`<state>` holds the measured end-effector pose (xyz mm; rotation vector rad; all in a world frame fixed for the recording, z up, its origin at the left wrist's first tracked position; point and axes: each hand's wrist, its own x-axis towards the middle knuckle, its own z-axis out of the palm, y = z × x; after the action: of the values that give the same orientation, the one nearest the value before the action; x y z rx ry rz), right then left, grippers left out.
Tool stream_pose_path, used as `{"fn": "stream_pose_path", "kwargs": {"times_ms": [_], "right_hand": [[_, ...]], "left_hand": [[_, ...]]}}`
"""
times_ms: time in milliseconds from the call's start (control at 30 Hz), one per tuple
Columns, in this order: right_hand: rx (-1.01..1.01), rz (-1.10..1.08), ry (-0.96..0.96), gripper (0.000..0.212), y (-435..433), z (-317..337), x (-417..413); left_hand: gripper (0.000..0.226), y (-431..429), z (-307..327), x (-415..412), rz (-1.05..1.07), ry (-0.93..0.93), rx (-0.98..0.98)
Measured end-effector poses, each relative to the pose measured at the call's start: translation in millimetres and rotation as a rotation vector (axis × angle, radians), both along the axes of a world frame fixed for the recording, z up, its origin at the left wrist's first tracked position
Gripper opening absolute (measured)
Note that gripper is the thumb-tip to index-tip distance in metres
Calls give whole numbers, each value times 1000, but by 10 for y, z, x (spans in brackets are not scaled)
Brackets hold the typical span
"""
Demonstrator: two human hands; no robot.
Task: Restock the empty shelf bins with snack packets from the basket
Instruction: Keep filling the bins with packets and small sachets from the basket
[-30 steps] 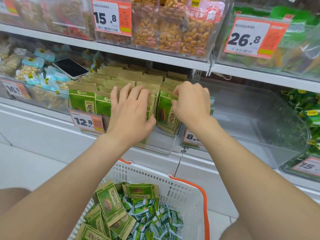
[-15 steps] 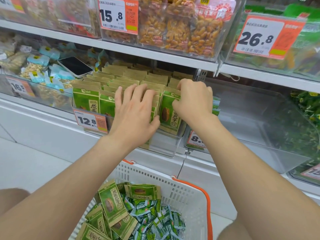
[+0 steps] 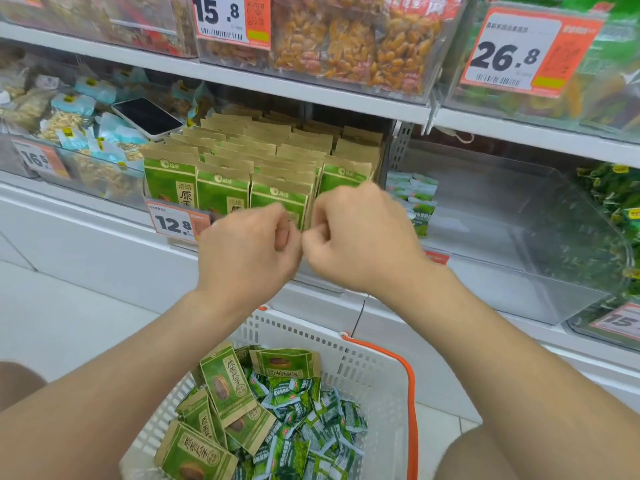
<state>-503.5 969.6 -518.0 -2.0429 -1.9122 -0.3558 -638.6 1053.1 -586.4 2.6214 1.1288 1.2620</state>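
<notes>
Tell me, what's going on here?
A person is restocking snacks. The left hand and right hand hover with curled fingers before tightly packed rows of green seed packets; blur hides whether they pinch one. The clear bin alongside holds only a few small green packets. The white basket below holds more of both kinds.

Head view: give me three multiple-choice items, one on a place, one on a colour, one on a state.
1. The phone lies: A on the pale-blue snack bags; B on the floor; C on the top shelf.
2. The basket handle is: A blue; B orange; C black.
3. The clear bin right of the green packets is: A full; B nearly empty; C lidded.
Answers: A, it rests on those bags; B, orange against the white basket; B, only a few small packets at its left end.
</notes>
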Motion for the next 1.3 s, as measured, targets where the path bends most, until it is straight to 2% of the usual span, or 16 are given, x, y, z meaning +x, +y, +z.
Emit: {"fn": "stream_pose_path", "kwargs": {"times_ms": [67, 133, 233, 300, 433, 533, 633, 733, 833, 967, 1067, 1200, 1300], "right_hand": [[-254, 110, -27, 18, -73, -114, -74], [-545, 166, -76, 28, -104, -319, -92], [-896, 193, -114, 29, -89, -759, -108], [-995, 189, -147, 25, -67, -980, -133], [-1018, 170, -159, 21, 18, -1115, -168], [-999, 162, -149, 13, 94, -1128, -140], [-993, 168, -140, 17, 141, -1121, -119], [-990, 197, -111, 12, 181, -1130, -106], [-995, 210, -88, 24, 190, -1142, -107], [-1011, 192, -105, 24, 168, -1169, -57], [-1018, 171, -94, 23, 138, -1181, -5], [-1032, 143, -89, 36, 105, -1193, 61], [-1041, 142, -80, 40, 78, -1187, 89]], "left_hand": [[40, -4, -203, -31, 27, 315, -172], [44, 41, -455, -56, -29, 614, -248], [29, 73, -832, -92, -120, 935, -292], [21, 52, -1077, -105, -153, 1101, -353], [17, 44, -1597, -136, -194, 1324, -453], [42, 86, -1931, -145, -287, 1387, -478], [64, 93, -2078, -49, -365, 1370, -418], [50, 93, -2121, 127, -411, 1346, -378], [33, 72, -2154, 246, -432, 1335, -446], [31, 23, -2185, 338, -410, 1303, -532], [36, -29, -2183, 387, -391, 1395, -458], [47, -75, -2294, 340, -375, 1460, -295], [35, -99, -2259, 348, -333, 1453, -324]]}}
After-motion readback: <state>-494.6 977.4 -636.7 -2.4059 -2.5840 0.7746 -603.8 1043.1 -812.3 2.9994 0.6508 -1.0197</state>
